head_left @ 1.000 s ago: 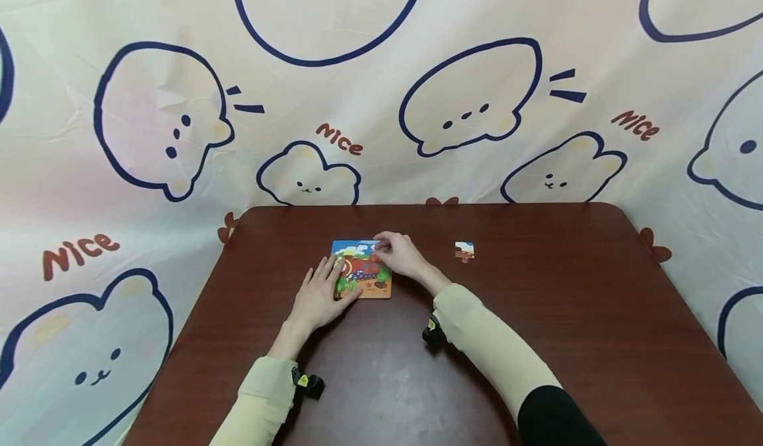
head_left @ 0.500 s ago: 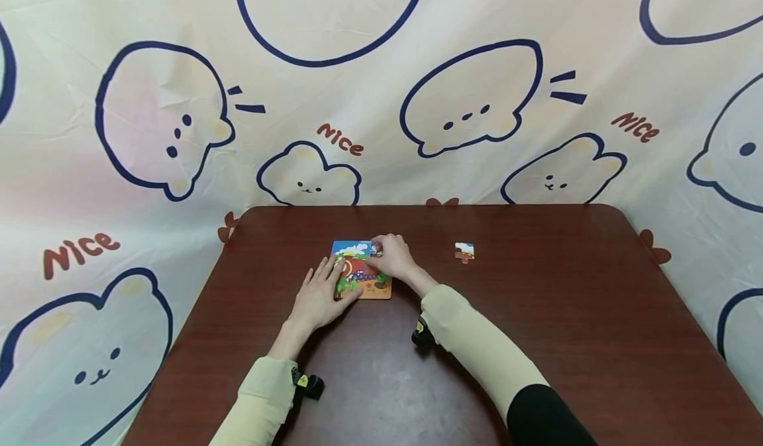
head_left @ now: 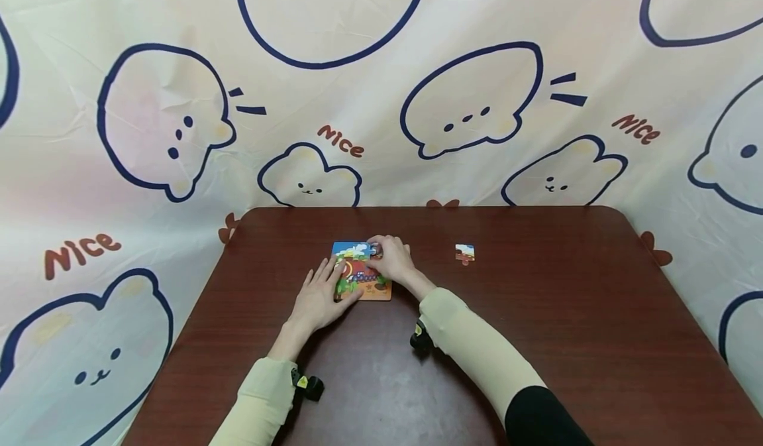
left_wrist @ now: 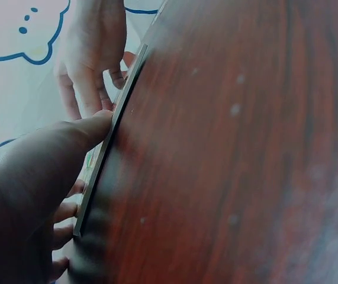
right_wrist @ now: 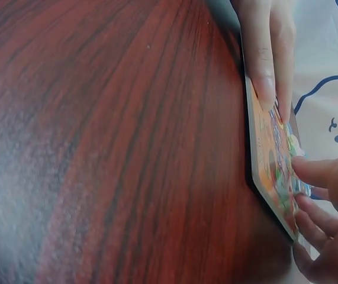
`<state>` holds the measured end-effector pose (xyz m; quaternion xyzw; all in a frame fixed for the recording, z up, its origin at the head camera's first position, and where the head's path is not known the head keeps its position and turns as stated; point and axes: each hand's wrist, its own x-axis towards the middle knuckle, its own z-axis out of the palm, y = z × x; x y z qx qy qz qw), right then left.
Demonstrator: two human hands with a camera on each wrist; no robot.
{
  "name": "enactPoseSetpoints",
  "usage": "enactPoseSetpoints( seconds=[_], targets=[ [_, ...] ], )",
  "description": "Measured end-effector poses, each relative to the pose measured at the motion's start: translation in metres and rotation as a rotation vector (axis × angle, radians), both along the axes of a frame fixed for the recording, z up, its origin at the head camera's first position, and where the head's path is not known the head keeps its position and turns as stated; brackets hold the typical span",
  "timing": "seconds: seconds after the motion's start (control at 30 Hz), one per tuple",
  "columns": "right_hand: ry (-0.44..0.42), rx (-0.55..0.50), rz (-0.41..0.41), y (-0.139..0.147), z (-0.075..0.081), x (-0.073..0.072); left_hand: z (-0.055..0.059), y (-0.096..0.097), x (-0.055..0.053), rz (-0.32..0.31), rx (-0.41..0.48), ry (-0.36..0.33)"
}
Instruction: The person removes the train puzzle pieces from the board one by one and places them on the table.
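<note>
A colorful jigsaw puzzle (head_left: 375,292) lies flat on the table, with blue sky and an orange lower edge. My left hand (head_left: 318,298) rests across its left side, fingers extended and thumb on the near edge. At the upper right corner, my right hand (head_left: 393,259) pinches a small puzzle piece (head_left: 375,250) with thumb and curled fingers. That piece is mostly covered, and I cannot tell whether it is fully seated. In the right wrist view, the right thumb and fingers (right_wrist: 316,171) touch the puzzle's surface. In the left wrist view, the puzzle's thin edge (left_wrist: 110,139) shows.
One loose jigsaw piece (head_left: 465,252) lies on the brown table (head_left: 536,313), right of the puzzle. A light cloth (head_left: 369,88) with cartoon outlines hangs behind the table and along its sides.
My right hand has shifted slightly left and its fingers have curled more over the puzzle's upper right corner. The left hand and the loose piece have stayed in place.
</note>
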<state>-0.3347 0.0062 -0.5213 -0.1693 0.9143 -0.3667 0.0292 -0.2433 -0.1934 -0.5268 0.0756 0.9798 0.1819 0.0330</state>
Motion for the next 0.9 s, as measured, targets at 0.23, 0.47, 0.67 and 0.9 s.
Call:
enactPoseSetpoints(
  seconds=[0.23, 0.47, 0.67, 0.9],
  targets=[
    [0.018, -0.045, -0.001, 0.0002, -0.0015, -0.0004, -0.0005, 0.0001, 0.0003, 0.004, 0.011, -0.002],
    [0.063, -0.086, -0.001, 0.0001, -0.0028, -0.0011, 0.0007, 0.0003, 0.0004, 0.003, 0.011, 0.006],
    [-0.012, -0.198, 0.047, 0.0030, -0.0028, -0.0015, 0.0006, -0.0006, 0.0001, 0.005, 0.014, 0.006],
    [-0.034, -0.262, 0.062, 0.0055, -0.0036, 0.0002, -0.0030, -0.0009, 0.0001, 0.005, 0.014, 0.009]
  ],
)
